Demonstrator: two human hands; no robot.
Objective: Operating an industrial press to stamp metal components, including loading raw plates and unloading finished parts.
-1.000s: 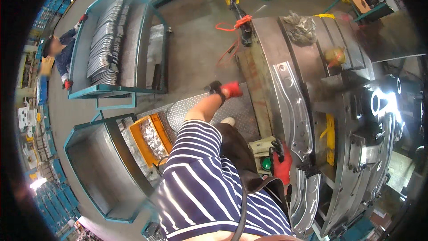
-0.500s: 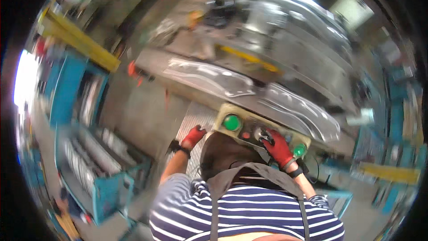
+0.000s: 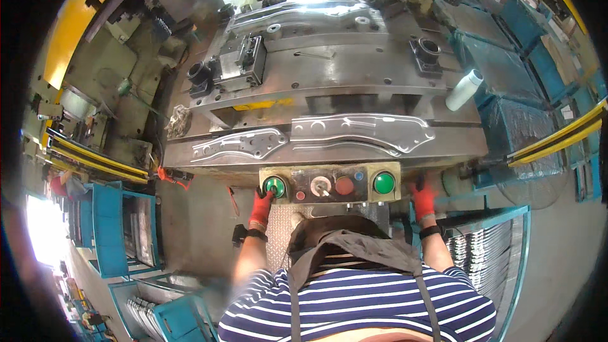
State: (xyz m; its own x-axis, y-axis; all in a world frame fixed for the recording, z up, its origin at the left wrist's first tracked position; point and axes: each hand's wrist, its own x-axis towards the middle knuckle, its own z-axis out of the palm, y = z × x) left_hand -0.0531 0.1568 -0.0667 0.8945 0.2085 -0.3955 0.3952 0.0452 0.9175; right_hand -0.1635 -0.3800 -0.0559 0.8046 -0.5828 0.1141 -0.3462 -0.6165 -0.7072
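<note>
My left hand (image 3: 261, 208), in a red glove with dark fingertips, is at the left end of a beige control box (image 3: 329, 208). Its thumb reaches onto the left green push button (image 3: 275, 186), and its fingers are apart. Just beyond the box's right end is my right hand (image 3: 423, 202), also gloved in red, with fingers stretched forward and holding nothing visible. Nearest to it on the box is the right green button (image 3: 384, 182). Between the two green buttons are a selector knob (image 3: 321, 186) and a red button (image 3: 344, 185).
Two pressed metal parts (image 3: 240, 145) (image 3: 361, 132) lie on the press ledge behind the box. Farther back is a large die (image 3: 316, 57). A pale bottle (image 3: 464, 90) stands at its right. Blue racks with metal parts (image 3: 481, 256) flank me.
My right hand has left the middle of the control box for its right end. My left hand has come to the left green button. The view has turned and steadied.
</note>
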